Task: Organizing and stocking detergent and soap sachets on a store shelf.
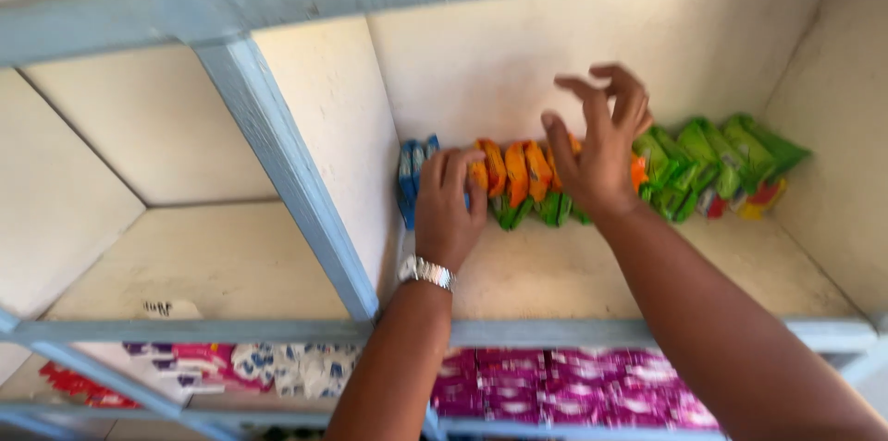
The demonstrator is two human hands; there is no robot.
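Observation:
A row of small snack packets stands upright along the back of a cream shelf compartment (555, 275): blue packets (409, 177) at the left, orange packets (516, 173) in the middle, green packets (712, 159) at the right. My left hand (449, 210), with a silver wristwatch, rests its fingers against the blue and orange packets. My right hand (597, 140) hovers over the orange packets with fingers spread and curled, holding nothing.
A pale blue wooden frame (287, 173) divides the shelf into compartments; the left compartment (203, 256) holds only a small label. Below, a lower shelf carries magenta packets (573, 390) and pink, white and red packets (231, 367).

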